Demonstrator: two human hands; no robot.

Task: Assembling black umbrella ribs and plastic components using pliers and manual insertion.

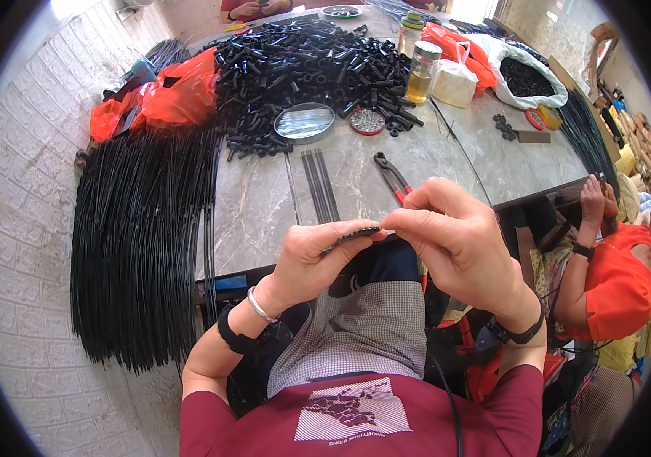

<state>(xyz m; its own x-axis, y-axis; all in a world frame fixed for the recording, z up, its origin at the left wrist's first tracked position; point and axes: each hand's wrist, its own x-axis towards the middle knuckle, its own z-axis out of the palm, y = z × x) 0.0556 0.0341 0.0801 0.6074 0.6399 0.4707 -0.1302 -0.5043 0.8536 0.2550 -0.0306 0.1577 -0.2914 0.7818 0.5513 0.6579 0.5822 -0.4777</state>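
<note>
My left hand is closed on a small flat black piece with pale dots along its edge, gripped between thumb and fingers; its kind is not plain. Close beside its far end, my right hand is in a pinch, and whatever lies between its fingertips is too small to make out. Beyond the right hand rest cutting pliers with red handles. Several thin dark rods lie side by side past the left hand. A round red-rimmed tin of small metal pieces and a shiny round dish stand farther back.
A big heap of black tubular parts covers the far table. Long black cables hang over the left edge, near red plastic bags. Right of the heap are a jar of yellow liquid and a white sack. Another person sits at right.
</note>
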